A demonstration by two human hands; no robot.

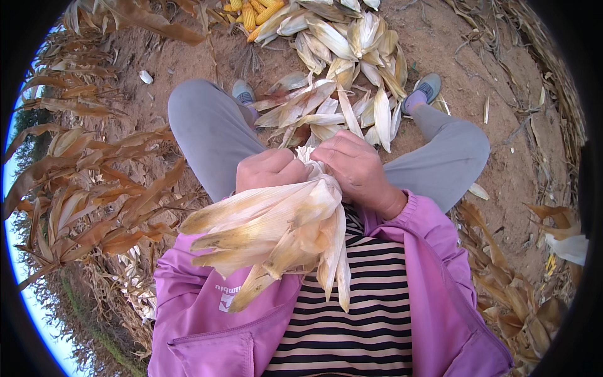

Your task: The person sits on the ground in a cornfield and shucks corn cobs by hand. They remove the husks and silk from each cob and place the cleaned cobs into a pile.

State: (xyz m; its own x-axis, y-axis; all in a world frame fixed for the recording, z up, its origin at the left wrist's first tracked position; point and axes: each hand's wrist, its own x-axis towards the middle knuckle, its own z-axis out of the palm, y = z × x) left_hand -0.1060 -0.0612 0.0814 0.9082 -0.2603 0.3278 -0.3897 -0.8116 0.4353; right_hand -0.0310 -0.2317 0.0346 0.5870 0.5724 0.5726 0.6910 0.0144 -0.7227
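Note:
A bunch of pale, dry corn husks [282, 221] fans out in front of my chest, its tips hanging toward my lap and the jacket. My left hand [272, 169] is clenched on the gathered end of the bunch. Right beside it, my right hand [354, 166] grips the same gathered end, where the husks are bunched into a crumpled neck [327, 181]. Whether a cob is inside the husks is hidden. Between my bent legs lie loose stripped husks [325, 110] on bare soil.
Yellow husked corn cobs [248, 16] are heaped ahead, beside a larger husk pile [351, 37]. Dry corn stalks with brown leaves [94, 188] stand at left. More dry stalks [560, 70] lie along the right, with a white object [567, 247] at the right edge.

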